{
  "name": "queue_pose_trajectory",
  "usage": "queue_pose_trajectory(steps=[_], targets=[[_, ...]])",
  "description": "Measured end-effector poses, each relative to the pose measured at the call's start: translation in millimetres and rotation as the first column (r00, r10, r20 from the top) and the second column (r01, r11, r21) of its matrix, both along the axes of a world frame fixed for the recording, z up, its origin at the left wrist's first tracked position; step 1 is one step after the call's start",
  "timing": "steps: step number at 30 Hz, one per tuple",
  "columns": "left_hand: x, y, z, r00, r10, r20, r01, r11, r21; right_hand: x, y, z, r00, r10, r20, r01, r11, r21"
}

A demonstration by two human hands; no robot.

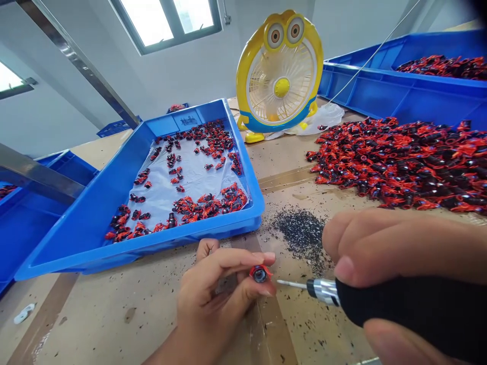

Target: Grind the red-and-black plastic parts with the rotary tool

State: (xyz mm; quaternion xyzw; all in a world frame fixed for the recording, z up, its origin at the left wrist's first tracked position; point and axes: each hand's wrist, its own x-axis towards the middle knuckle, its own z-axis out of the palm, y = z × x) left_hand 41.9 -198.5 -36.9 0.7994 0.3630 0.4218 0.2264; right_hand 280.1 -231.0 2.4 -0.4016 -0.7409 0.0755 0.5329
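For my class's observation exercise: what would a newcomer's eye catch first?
Probably the yellow fan with big eyes, at the back of the table. Right of it lies a heap of red-and-black parts. In front, the left hand holds one part near the tip of a black tool in the right hand.

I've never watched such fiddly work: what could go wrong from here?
The slim silver metal bit of the black handheld tool in the right hand points toward the left hand, which pinches a small red-and-black part; a slip might nick a finger.

The loose, fine black-and-white debris lies in front of the round yellow-and-blue fan; if it is running, its breeze might scatter the bits.
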Motion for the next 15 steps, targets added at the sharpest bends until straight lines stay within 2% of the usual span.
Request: queue_pose_trajectory(steps=[2, 6, 12, 15], targets=[[1.4, -0.1, 1.4, 1.0, 0.0, -0.004, 0.0, 1.0, 0.008, 1.8, 3.5, -2.2, 0.999, -0.035, 0.009, 0.034, 0.999, 0.02], [3.0, 1.0, 4.6, 1.0, -0.006, -0.017, 0.007, 0.998, 0.056, 1.5, 7.5, -7.4, 0.999, 0.029, 0.045, -0.03, 0.999, 0.035], [3.9, 3.3, 7.0, 0.998, -0.028, -0.062, 0.033, 0.997, 0.077, -10.8, 10.3, -5.3, 0.998, 0.039, -0.052, -0.039, 0.999, 0.003], [5.1, 3.1, 8.0, 0.998, -0.028, -0.049, 0.032, 0.996, 0.086, -13.8, 14.7, -2.4, 0.988, 0.129, -0.087, -0.129, 0.992, -0.001]])
